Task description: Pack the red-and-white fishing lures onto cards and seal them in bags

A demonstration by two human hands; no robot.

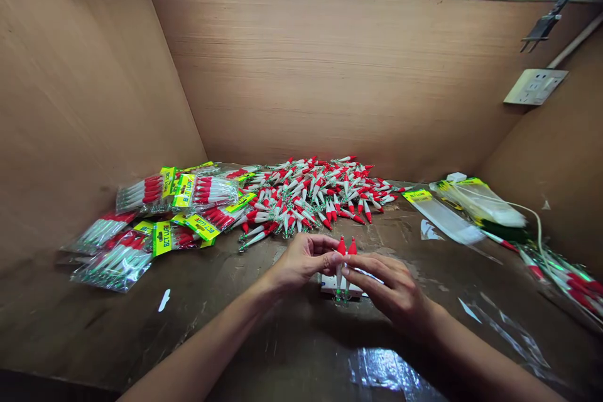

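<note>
Two red-and-white fishing lures (338,273) stand upright side by side, red tips up and green hook ends down. My left hand (304,260) pinches them from the left, its thumb across the front lure near the red part. From the right, the fingers of my right hand (391,282) close on the same pair; which hand bears more of the grip I cannot tell. Just behind and below the lures is a small white block (328,287), partly hidden by my hands. Beyond my fingers lies a large heap of loose lures (306,195).
Packed bags of lures (127,257) with yellow-green labels are piled at left. At right lie clear plastic bags (447,217), a white cord (537,220) and more lures (575,282). A plug (541,28) hangs near the wall socket (536,86). Wooden panels (330,75) enclose the table (226,320).
</note>
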